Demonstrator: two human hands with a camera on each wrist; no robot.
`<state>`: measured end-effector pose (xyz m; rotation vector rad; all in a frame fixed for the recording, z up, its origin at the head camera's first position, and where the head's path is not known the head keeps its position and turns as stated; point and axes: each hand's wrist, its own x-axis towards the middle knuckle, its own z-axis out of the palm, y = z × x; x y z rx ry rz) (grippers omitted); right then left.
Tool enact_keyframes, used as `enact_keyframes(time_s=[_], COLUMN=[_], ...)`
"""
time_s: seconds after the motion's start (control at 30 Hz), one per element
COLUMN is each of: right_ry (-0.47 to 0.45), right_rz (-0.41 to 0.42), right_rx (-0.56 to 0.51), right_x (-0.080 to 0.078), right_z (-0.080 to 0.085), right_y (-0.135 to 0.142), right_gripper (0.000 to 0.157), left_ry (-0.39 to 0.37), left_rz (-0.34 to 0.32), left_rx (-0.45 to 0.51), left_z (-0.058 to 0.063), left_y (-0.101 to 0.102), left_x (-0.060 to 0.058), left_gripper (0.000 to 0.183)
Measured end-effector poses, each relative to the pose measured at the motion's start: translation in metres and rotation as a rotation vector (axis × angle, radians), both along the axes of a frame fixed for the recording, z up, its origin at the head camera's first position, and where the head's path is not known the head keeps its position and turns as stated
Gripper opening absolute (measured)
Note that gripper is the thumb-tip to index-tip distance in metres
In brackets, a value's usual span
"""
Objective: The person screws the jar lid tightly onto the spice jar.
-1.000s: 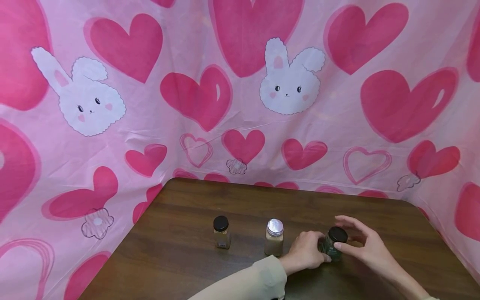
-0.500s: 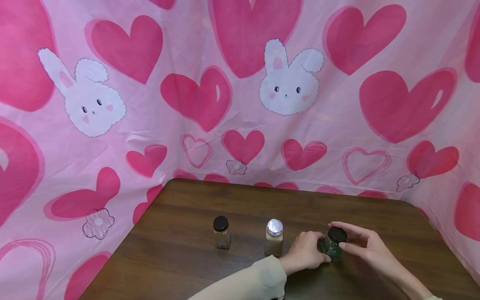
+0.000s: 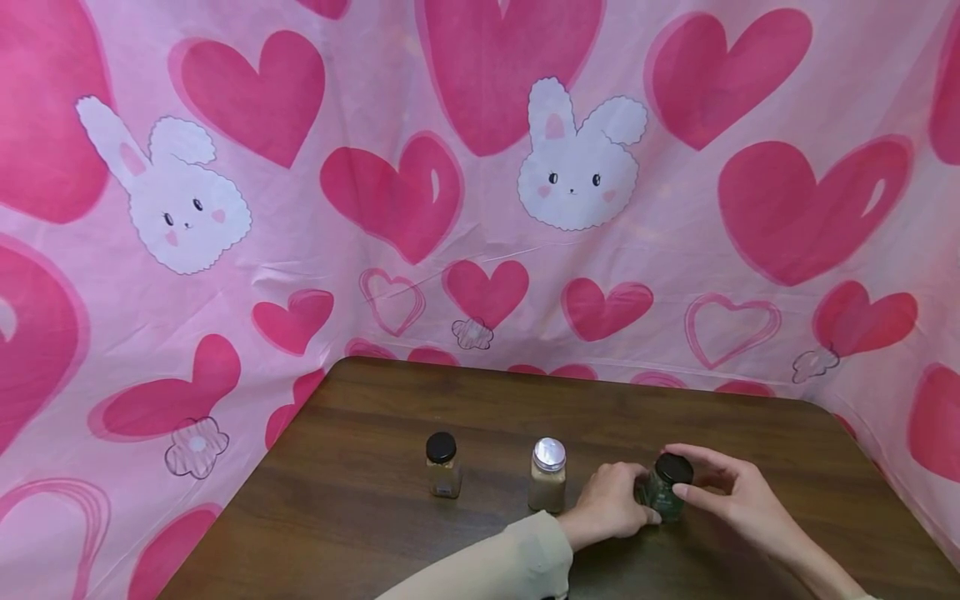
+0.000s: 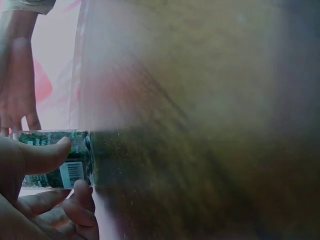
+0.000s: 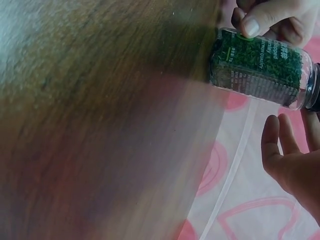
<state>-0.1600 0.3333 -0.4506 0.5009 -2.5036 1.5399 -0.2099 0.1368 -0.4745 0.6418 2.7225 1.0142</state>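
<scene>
A clear spice jar [image 5: 260, 67] of chopped green herbs stands upright on the table under a black screw lid [image 3: 674, 469]. My left hand [image 3: 613, 500] grips the jar's body low down, the thumb across its side; in the left wrist view that thumb lies beside a barcode label [image 4: 72, 173]. From the right, my right hand [image 3: 738, 492] holds the lid between thumb and fingers. In the right wrist view the lid is partly cut off at the edge. Left of my left hand is a jar with a shiny silver top [image 3: 548, 475].
Farther left stands a small black-capped jar [image 3: 443, 465] with tan contents. The dark wooden table [image 3: 375, 400] ends at a pink heart-and-rabbit cloth [image 3: 480, 208] hung behind and at both sides.
My right hand's fingers have drawn in around the lid from a wider spread, and its thumb has shifted slightly along the rim. The left hand and all the jars keep their places.
</scene>
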Motion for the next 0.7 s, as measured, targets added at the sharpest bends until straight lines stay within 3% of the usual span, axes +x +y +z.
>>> enact_keyframes(time_s=[0.27,0.7], right_ry=[-0.089,0.001], right_rz=[-0.109,-0.183], right_rx=[0.025,0.072], right_x=[-0.001,-0.001], right_z=[0.001,0.000], right_y=[-0.004,-0.015], right_gripper=[0.047,0.042], left_ry=[0.019,0.012], left_rz=[0.001,-0.013], left_rx=[-0.004,0.005], left_z=[0.000,-0.001], left_y=[-0.001,-0.001], left_x=[0.001,0.000], left_gripper=[0.048,0.046])
